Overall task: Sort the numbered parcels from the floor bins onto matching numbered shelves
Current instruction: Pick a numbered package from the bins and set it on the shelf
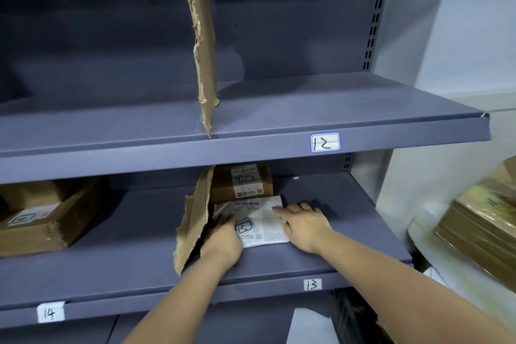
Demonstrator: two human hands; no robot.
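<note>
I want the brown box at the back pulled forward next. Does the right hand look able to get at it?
Probably yes: the right hand rests on the white parcel just before the brown box, with nothing between.

The place looked like a parcel sorting room or a small storeroom. Grey metal shelves (279, 117) with slotted uprights (375, 17) filled most of the view. Their front edges carried handwritten number labels: 12 (325, 142), 13 (312, 284) and 14 (50, 313). Torn cardboard dividers (202, 42) split the shelves into sections. Brown boxes (241, 183) and a white mail bag (262, 220) with shipping labels and barcodes lay on the lower shelf. A plain white wall (474, 22) stood at the right.
</note>
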